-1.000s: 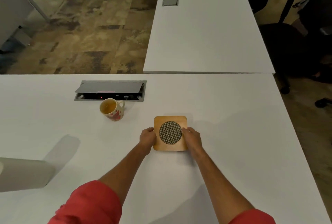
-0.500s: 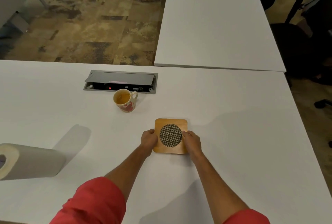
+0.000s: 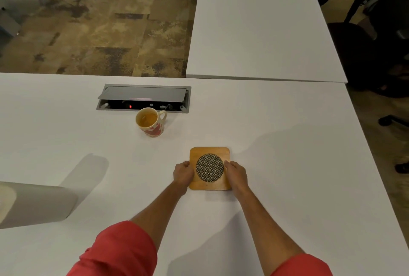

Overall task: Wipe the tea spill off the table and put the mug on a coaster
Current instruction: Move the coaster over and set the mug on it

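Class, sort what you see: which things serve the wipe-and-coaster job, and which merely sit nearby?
Job: mug, coaster, paper towel roll, left hand, right hand, table.
Nearby: socket box, office chair, second table.

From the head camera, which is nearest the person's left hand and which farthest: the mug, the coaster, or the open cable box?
1. Coaster: touching the left hand, at its right.
2. Mug: farther back, slightly left.
3. Cable box: just behind the mug.
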